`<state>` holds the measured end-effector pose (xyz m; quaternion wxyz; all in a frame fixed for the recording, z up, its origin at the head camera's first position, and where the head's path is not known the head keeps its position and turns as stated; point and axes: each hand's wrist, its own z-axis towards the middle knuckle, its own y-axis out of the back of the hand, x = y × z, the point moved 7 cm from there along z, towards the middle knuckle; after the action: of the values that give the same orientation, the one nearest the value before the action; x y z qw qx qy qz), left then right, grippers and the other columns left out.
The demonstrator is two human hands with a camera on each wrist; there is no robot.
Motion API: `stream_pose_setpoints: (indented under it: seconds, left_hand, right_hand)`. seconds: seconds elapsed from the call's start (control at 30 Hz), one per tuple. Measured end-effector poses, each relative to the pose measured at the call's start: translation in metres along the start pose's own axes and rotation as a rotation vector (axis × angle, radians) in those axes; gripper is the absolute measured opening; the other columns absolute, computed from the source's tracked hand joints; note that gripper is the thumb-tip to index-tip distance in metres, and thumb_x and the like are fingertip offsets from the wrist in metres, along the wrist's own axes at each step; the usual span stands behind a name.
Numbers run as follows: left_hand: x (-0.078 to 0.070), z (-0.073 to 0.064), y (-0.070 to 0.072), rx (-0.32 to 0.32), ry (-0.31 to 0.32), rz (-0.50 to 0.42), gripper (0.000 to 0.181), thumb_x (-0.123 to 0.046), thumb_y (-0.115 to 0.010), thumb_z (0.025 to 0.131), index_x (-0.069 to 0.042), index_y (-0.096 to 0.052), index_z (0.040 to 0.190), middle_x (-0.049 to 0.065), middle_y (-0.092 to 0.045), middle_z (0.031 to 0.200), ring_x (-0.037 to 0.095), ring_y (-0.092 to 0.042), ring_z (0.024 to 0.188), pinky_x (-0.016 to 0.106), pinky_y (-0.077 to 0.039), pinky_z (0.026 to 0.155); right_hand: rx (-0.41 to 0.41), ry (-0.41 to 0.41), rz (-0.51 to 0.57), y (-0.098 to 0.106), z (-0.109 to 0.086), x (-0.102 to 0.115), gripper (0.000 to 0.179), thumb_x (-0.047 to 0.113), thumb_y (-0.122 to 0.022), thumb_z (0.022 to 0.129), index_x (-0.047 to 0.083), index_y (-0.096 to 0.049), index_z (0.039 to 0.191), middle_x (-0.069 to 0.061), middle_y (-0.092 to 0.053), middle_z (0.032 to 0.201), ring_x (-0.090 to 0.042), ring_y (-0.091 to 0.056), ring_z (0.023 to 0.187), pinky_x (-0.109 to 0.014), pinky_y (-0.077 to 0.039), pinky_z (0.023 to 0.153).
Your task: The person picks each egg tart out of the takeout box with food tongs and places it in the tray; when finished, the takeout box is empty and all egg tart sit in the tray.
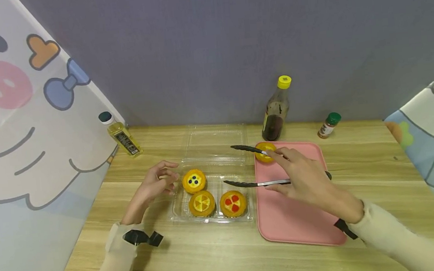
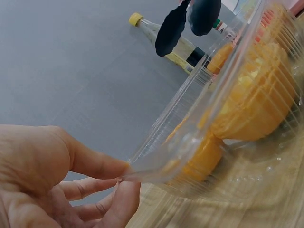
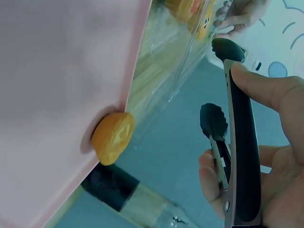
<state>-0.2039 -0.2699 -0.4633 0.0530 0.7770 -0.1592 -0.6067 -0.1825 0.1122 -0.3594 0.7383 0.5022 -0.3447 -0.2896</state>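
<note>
My left hand (image 1: 158,182) pinches the left rim of a clear plastic container (image 2: 190,147) between thumb and fingers. Inside it sit a tart with blueberry dots (image 1: 194,181), a tart with yellow wedges (image 1: 202,204) and, in the right compartment, a tart with red pieces (image 1: 233,203). My right hand (image 1: 303,177) holds black-tipped tongs (image 3: 244,156), thumb on one arm and fingers on the other. The tongs' tips are spread apart with nothing between them, over the container's right side. Another yellow tart (image 3: 113,137) lies at the far left corner of a pink tray (image 1: 284,225).
The container's clear lid (image 1: 214,142) lies folded back toward the wall. Behind the tray stands a dark sauce bottle (image 1: 275,112) with a yellow cap. A small green-capped jar (image 1: 329,125) is at the back right, an oil bottle (image 1: 123,135) at the back left.
</note>
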Motion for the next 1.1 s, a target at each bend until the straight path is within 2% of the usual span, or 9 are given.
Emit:
stream_pose_setpoints:
  seconds: [0.2, 0.37, 0.63, 0.83, 1.1]
  left_hand:
    - [0.000, -0.001, 0.000, 0.003, -0.006, 0.005, 0.045, -0.003, -0.064, 0.100, 0.002, -0.050, 0.142, 0.017, -0.065, 0.104, 0.016, -0.060, 0.066, 0.030, -0.061, 0.059]
    - [0.001, -0.002, 0.000, 0.003, -0.002, 0.001, 0.045, -0.002, -0.064, 0.099, 0.002, -0.050, 0.142, 0.018, -0.064, 0.106, 0.016, -0.059, 0.067, 0.030, -0.061, 0.059]
    - [0.000, -0.001, -0.002, 0.007, 0.011, -0.028, 0.043, -0.002, -0.063, 0.100, 0.001, -0.050, 0.142, 0.014, -0.062, 0.105, 0.015, -0.060, 0.065, 0.027, -0.060, 0.059]
    - [0.001, 0.000, -0.002, 0.003, 0.020, -0.036, 0.044, -0.002, -0.063, 0.101, 0.001, -0.050, 0.142, 0.015, -0.062, 0.105, 0.014, -0.061, 0.065, 0.027, -0.060, 0.058]
    - [0.001, 0.000, -0.002, 0.013, 0.007, -0.035, 0.045, -0.003, -0.063, 0.101, 0.002, -0.049, 0.143, 0.015, -0.062, 0.104, 0.015, -0.061, 0.065, 0.027, -0.060, 0.058]
  right_hand:
    - [0.052, 0.000, 0.027, -0.009, 0.004, 0.010, 0.089, 0.049, -0.093, 0.075, 0.014, -0.057, 0.148, -0.009, -0.059, 0.146, -0.032, -0.062, 0.130, -0.054, -0.062, 0.074]
    - [0.084, 0.039, 0.027, -0.018, 0.007, 0.018, 0.093, 0.051, -0.093, 0.073, 0.015, -0.056, 0.150, -0.009, -0.061, 0.145, -0.033, -0.066, 0.126, -0.051, -0.061, 0.066]
    - [0.131, 0.146, 0.059, -0.023, 0.013, 0.034, 0.089, 0.043, -0.095, 0.074, 0.014, -0.057, 0.149, -0.008, -0.064, 0.145, -0.029, -0.063, 0.130, -0.052, -0.062, 0.088]
    - [0.165, 0.218, 0.033, -0.029, 0.018, 0.047, 0.086, 0.039, -0.095, 0.074, 0.014, -0.058, 0.147, -0.005, -0.065, 0.142, -0.027, -0.065, 0.127, -0.049, -0.063, 0.084]
    - [0.179, 0.298, 0.020, -0.042, 0.022, 0.057, 0.081, 0.041, -0.093, 0.076, 0.012, -0.061, 0.144, -0.005, -0.066, 0.138, -0.024, -0.065, 0.124, -0.043, -0.063, 0.085]
